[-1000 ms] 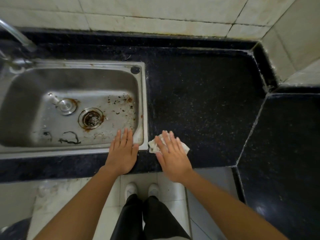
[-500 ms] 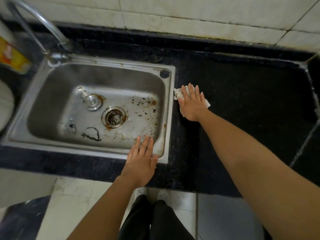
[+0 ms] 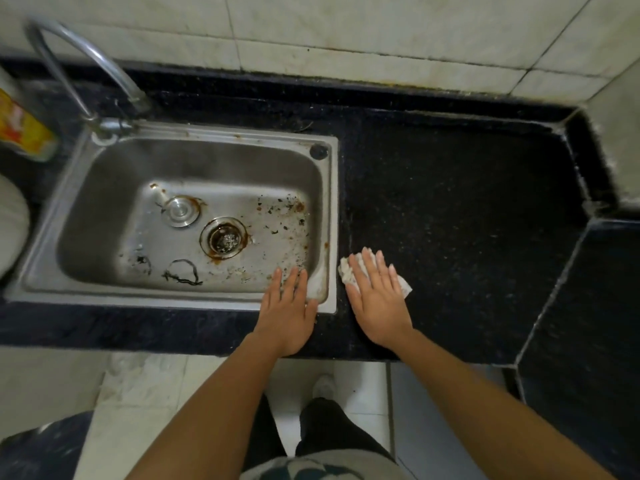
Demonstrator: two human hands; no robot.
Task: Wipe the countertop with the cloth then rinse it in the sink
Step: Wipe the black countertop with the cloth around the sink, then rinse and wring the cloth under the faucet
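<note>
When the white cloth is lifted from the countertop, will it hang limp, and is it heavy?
Probably limp: the cloth lies crumpled and flat under the right hand. Likely light, as the hand nearly covers it. It should slide easily on the smooth countertop.

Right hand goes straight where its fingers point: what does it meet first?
Mostly bare countertop ahead of the right hand and cloth. Its line leans slightly toward the sink rim, so it may graze that before the back ledge; hard to judge.
</note>
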